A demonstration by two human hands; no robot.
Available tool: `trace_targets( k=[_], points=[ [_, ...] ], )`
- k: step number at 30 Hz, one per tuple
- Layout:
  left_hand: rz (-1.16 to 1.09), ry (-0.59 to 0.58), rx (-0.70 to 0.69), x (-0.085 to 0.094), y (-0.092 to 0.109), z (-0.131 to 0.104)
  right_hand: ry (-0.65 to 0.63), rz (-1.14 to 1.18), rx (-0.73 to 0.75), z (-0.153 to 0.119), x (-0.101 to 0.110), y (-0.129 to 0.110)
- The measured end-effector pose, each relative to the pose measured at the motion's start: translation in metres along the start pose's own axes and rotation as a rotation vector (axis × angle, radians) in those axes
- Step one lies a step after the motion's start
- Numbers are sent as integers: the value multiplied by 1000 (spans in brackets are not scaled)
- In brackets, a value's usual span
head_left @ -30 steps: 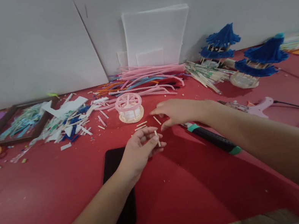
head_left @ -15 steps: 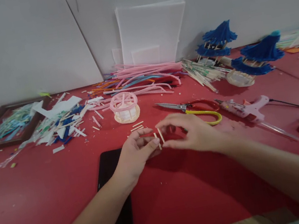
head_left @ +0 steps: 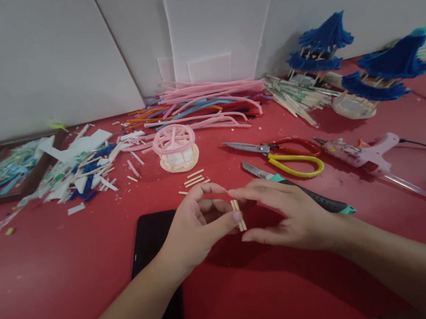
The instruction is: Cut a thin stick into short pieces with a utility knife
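Note:
Two short pale wooden sticks stand side by side, pinched upright between the thumb and fingers of my left hand. My right hand is just right of them, thumb and fingers apart and holding nothing; its index fingertip is close to the tops of the sticks, and I cannot tell if it touches. Beyond my left hand, several more short sticks lie on the red table. A small round frame with a pink wheel-like top stands behind those.
Scissors, a utility knife partly under my right hand, and a pink glue gun lie to the right. A black phone is under my left forearm. Pink strips, scraps and blue-roofed models sit at the back.
The stick that was in my right hand now stands against the other one in my left hand. My right fingers have spread apart. The utility knife has come into sight.

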State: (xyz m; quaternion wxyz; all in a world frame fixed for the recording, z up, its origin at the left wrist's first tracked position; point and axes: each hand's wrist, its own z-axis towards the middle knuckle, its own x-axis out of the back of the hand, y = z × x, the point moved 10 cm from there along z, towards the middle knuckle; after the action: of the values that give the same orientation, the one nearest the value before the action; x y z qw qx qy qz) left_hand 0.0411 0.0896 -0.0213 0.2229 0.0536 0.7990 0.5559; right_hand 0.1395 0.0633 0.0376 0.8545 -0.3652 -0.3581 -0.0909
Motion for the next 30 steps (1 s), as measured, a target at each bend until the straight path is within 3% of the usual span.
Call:
trace_targets(
  k=[30],
  points=[
    [22,25,-12,3,2,0,60,-48,32,-2,8,-6]
  ],
)
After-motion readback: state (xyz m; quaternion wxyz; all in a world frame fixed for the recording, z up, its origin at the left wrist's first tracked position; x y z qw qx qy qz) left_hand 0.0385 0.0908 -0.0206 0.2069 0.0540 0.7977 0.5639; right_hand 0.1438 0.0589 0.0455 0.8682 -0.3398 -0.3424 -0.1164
